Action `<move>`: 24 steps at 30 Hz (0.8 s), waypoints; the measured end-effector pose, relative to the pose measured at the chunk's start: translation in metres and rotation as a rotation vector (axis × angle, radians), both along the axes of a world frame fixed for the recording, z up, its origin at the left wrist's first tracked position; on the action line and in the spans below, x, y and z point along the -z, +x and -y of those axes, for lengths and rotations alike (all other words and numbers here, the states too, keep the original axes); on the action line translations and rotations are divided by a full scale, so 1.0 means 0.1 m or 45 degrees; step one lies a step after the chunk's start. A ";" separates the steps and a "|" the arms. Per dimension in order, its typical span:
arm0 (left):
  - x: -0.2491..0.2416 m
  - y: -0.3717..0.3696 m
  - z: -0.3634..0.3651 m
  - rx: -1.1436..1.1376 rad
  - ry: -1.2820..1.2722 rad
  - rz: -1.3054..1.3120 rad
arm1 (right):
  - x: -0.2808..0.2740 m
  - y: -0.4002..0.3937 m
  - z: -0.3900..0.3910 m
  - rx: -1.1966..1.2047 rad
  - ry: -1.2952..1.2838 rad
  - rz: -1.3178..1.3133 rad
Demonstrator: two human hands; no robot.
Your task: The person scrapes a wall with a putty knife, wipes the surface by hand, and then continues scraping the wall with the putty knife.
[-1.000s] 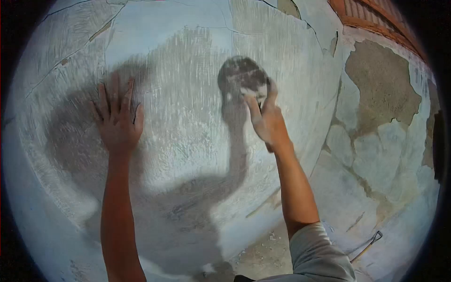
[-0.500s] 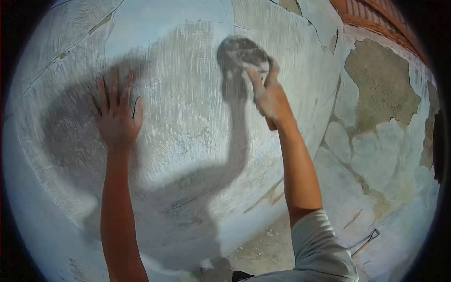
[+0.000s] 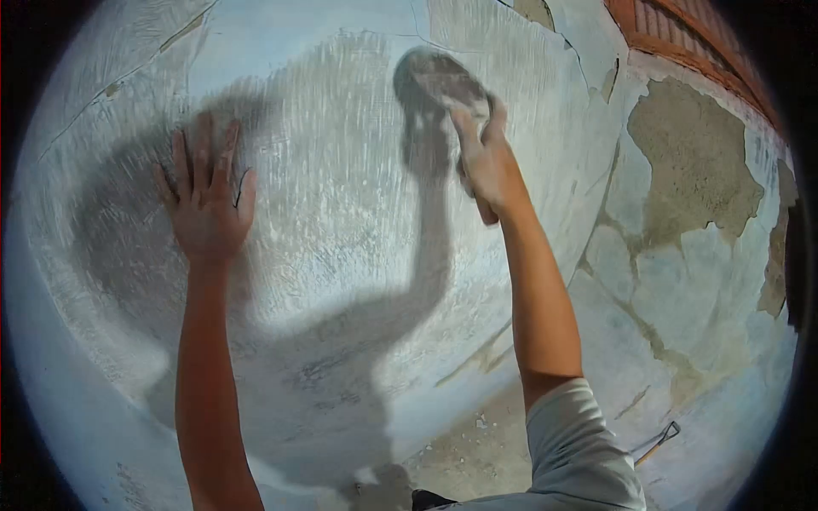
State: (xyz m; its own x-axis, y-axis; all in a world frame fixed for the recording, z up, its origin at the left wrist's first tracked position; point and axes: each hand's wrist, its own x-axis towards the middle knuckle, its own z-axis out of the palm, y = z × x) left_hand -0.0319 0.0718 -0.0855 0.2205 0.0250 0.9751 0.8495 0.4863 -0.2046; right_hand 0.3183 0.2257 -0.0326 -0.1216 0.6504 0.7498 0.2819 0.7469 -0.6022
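the left hand (image 3: 209,217) is spread wide, fingers pointing to the far side, its palm toward the scraped pale wall (image 3: 319,170) and seemingly resting on it. to its right, the right hand (image 3: 487,166) is closed around a flat-bladed hand tool (image 3: 450,85), whose smeared blade lies at or very near the wall's surface; exact contact is hard to tell. a brownish handle end shows below the fist. a dark shadow (image 3: 128,230) spreads about the left hand. on the far right, a bare brown patch (image 3: 694,157) breaks the paint; at near right lies a tool with a looped grip (image 3: 660,441).
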 end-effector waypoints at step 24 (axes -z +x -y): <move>0.00 0.02 0.02 -0.040 -0.030 0.059 | 0.43 0.19 0.38 -0.054 -0.266 0.218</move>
State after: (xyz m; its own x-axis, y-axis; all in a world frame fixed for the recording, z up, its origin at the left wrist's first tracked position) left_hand -0.0301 0.0697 -0.0859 0.1740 0.0541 0.9833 0.8425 0.5088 -0.1771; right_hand 0.3372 0.1876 -0.0758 -0.2656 0.7803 0.5662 0.3639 0.6250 -0.6906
